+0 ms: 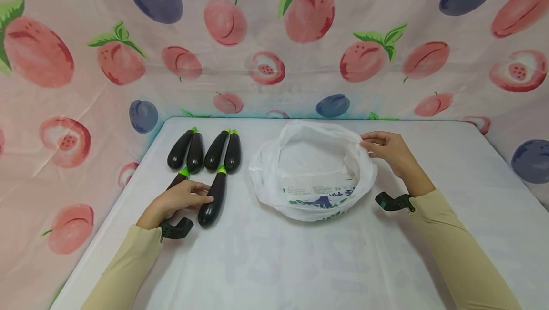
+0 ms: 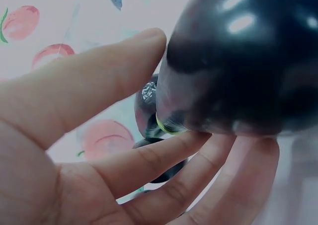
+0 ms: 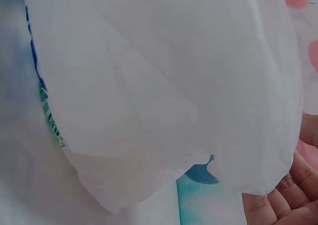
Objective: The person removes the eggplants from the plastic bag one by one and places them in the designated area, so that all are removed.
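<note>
My left hand (image 1: 182, 199) grips a dark purple eggplant (image 1: 218, 196) with a bright green cap, at the front of a group of eggplants. In the left wrist view, the thumb lies on one side of the eggplant (image 2: 238, 71) and the fingertips lie along its other side. Another eggplant (image 1: 177, 180) is partly hidden behind this hand. My right hand (image 1: 390, 155) pinches the right rim of a white plastic bag (image 1: 262, 171), whose wide mouth is spread open. Most of the right wrist view is filled by the bag (image 3: 164, 86), with curled fingers (image 3: 303, 178) at its edge.
Several more eggplants (image 1: 195, 152) lie in pairs at the back left of the white table (image 1: 291, 262). A fruit-print cloth (image 1: 309, 67) hangs behind and at the sides. Black cameras (image 1: 392, 201) are strapped at both wrists.
</note>
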The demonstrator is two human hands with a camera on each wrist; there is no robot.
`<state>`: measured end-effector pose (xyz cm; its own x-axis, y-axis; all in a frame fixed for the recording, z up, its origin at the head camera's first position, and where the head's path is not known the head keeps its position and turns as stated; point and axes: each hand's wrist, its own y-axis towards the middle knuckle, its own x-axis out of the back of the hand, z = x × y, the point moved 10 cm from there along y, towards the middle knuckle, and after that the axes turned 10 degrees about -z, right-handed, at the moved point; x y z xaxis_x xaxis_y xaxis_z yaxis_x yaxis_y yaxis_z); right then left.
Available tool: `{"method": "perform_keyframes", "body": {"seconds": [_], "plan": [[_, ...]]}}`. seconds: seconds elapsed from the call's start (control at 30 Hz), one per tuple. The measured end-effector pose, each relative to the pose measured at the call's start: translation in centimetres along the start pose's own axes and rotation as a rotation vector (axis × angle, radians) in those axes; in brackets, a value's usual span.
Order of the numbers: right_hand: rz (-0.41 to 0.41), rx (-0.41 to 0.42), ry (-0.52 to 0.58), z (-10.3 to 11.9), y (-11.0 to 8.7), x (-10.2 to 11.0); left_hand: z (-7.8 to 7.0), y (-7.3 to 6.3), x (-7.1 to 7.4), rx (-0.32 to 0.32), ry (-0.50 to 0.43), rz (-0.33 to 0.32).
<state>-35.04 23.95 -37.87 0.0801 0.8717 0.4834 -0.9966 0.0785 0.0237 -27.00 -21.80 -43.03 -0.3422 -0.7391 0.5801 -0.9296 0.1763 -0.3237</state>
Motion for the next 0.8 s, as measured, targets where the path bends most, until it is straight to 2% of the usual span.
{"method": "perform_keyframes", "body": {"seconds": [0.4, 0.6, 0.8], "plan": [[-0.001, 0.014, 0.018, 0.3, -0.2, 0.1, 0.3, 0.9, 1.5, -0.053, -0.101, -0.014], [0.0, 0.017, 0.031, 0.3, 0.0, 0.1, -0.3, 0.9, 2.3, -0.086, -0.164, -0.03], [0.002, 0.021, 0.04, 0.3, 0.0, 0.1, -0.9, 0.8, 3.7, -0.103, -0.171, -0.072]]}}
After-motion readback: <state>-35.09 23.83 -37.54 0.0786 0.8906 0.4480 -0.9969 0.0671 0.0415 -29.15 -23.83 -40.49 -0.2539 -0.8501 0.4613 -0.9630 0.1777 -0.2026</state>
